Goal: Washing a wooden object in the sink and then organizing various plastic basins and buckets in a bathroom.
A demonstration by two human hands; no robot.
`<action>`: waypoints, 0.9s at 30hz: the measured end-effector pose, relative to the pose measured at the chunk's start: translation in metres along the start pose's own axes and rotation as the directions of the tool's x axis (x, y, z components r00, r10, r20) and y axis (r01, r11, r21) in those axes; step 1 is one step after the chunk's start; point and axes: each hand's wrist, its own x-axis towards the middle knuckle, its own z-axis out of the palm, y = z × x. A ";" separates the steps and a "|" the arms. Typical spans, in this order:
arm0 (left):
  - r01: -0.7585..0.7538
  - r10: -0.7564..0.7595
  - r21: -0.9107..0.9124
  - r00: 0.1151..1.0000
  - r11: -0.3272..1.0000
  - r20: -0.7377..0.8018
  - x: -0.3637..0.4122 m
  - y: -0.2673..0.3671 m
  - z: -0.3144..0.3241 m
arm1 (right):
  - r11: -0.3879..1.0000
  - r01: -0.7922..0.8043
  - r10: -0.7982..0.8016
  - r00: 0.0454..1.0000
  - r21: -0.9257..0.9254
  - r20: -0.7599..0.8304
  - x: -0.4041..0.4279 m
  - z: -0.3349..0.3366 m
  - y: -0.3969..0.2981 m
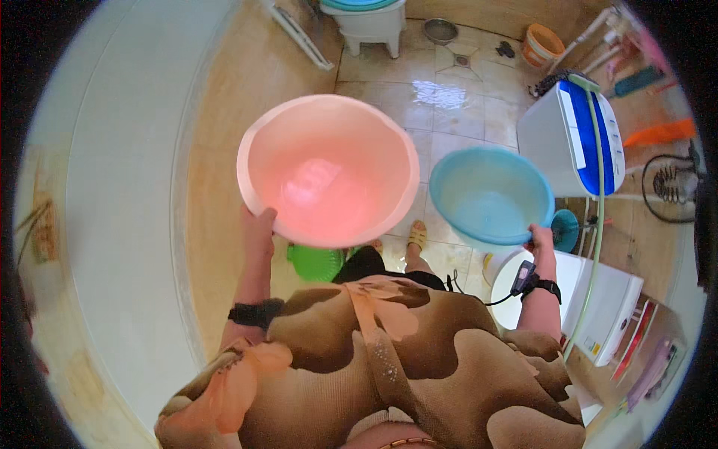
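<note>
My left hand grips the near left rim of a large pink plastic basin, its thumb over the edge. The basin is tilted so its smooth inside faces me. A smaller blue plastic basin hangs from my right hand, which clasps its near right rim. Both basins are held up above the tiled floor, side by side with a narrow gap between them. Most of the fingers of each hand are hidden under the rims. A green plastic basket stands below the pink basin, partly covered by it.
A white and blue washing machine stands at right, with a pale green hose running over it. The white toilet is by my right arm. Farther off are a metal bowl, an orange bucket and a white stool. Wet tiles shine.
</note>
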 end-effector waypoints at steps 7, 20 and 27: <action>0.039 -0.037 -0.163 0.999 0.986 0.015 0.002 0.033 0.024 | 0.997 0.044 -0.055 0.975 -0.057 -0.217 0.067 -0.005 -0.014; 0.097 -0.121 -0.180 0.984 0.979 -0.127 0.064 0.008 0.015 | 0.961 -0.042 0.053 0.998 -0.273 0.033 0.062 0.033 -0.018; 0.032 -0.087 -0.339 0.985 0.940 -0.148 0.111 0.026 0.013 | 0.848 0.161 -0.138 0.987 -0.504 0.084 0.094 0.069 -0.090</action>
